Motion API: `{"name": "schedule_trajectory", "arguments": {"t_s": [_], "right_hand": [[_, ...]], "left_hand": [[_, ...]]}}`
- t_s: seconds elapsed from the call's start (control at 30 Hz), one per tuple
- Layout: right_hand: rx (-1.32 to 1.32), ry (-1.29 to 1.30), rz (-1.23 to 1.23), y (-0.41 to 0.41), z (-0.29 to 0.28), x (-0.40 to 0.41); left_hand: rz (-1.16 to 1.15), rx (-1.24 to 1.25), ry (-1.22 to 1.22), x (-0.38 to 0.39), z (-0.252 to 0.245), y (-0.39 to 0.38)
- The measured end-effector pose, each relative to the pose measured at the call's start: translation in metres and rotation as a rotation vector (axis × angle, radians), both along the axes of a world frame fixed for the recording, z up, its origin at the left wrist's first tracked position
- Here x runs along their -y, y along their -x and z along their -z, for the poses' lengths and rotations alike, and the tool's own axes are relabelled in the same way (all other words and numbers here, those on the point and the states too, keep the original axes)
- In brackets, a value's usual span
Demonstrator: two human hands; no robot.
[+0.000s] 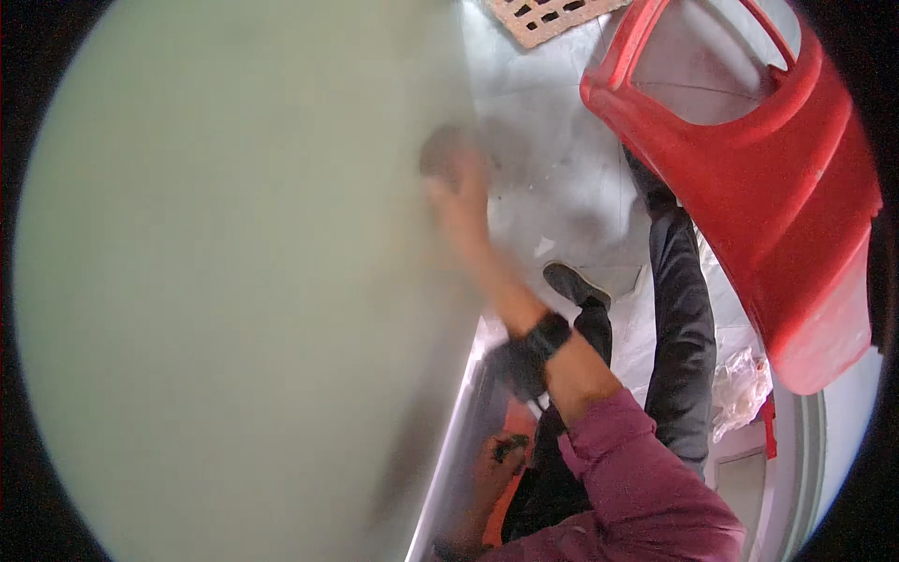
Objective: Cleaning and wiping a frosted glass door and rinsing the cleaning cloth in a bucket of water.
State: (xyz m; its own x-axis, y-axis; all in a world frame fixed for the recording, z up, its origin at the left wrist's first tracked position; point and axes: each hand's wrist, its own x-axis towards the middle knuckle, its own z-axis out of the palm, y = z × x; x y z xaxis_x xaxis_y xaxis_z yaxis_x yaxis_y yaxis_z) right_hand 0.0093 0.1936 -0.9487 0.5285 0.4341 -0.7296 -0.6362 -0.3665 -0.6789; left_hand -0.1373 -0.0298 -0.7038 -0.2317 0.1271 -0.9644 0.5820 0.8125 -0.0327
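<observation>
A pale green flat surface (232,281), blurred and probably a wall, fills the left side of the view. At its right edge is my right hand (460,186), smeared by motion, with a dark watch on the wrist. Its fingers are around a brownish rounded object (442,151), too blurred to name, which lies against or just in front of the green surface. Lower down, close to my body, my left hand (497,464) grips a small dark object (510,447). That object's kind cannot be made out.
A red plastic chair (765,190) stands tilted in view at the right, partly hiding one of my legs (678,309). My other foot wears a dark shoe (574,282) on the grey tiled floor (555,161). A perforated brick (544,31) and crumpled clear plastic (741,393) lie beyond.
</observation>
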Motion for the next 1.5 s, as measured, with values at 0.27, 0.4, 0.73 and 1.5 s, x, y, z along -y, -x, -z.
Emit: {"name": "schedule_trajectory", "arguments": {"t_s": [0.27,0.4,0.73,1.5], "right_hand": [[0.158,-0.348,0.220,-0.012,0.047,-0.026],[-0.153,-0.094,0.054,0.031,0.087,0.002],[0.062,-0.082,0.055,-0.029,0.026,-0.073],[0.470,-0.311,-0.051,-0.130,0.008,-0.139]], "left_hand": [[0.003,0.086,-0.046,0.005,0.009,-0.015],[0.031,-0.066,0.034,-0.025,0.005,-0.019],[-0.017,0.005,-0.038,-0.013,-0.019,0.002],[-0.046,-0.033,0.005,-0.030,-0.024,-0.034]]}}
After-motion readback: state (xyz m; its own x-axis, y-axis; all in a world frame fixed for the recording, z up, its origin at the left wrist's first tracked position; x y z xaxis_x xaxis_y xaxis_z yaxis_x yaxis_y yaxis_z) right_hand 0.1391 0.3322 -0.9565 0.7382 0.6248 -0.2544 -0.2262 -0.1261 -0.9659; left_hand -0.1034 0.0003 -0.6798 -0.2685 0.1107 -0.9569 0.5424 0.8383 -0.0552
